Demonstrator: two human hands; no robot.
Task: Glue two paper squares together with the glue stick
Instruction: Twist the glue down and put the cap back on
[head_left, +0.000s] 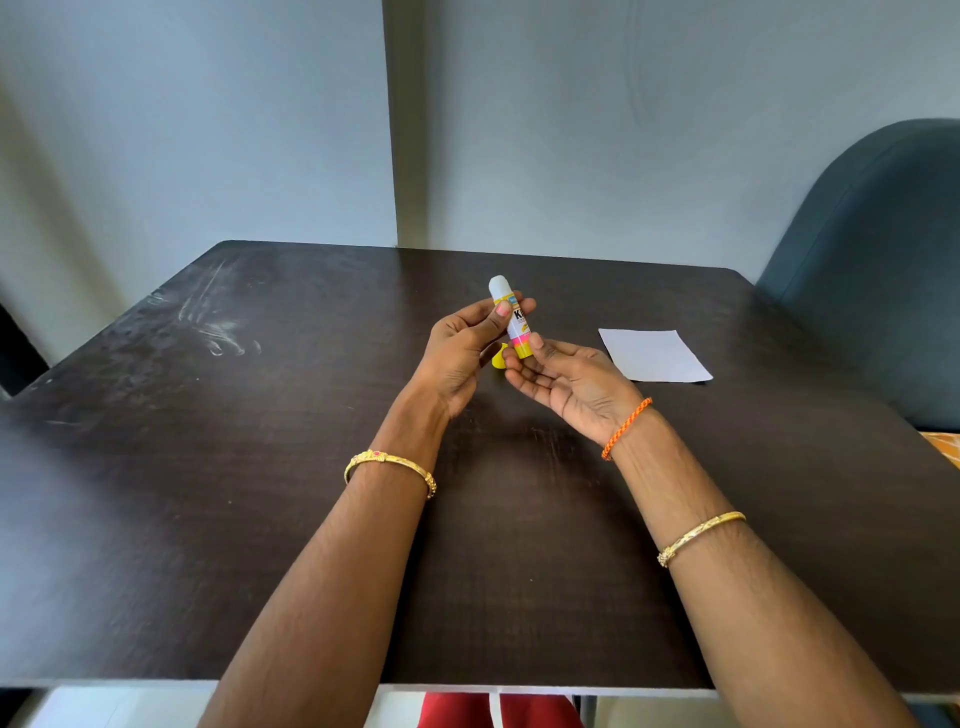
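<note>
While the left hand pinches the glue stick by its upper barrel, thumb on the label, the right hand cups the yellow base with loosely curled fingers, both raised over the middle of the table. The white tip points up; whether it is a cap or bare glue I cannot tell. A yellow piece, perhaps the cap, shows just behind the hands. If the base is twisted too far, the glue could extend and snap. The paper lies flat, well right of the hands, near no edge; it may slide when rubbed. Bare tabletop surrounds everything.
</note>
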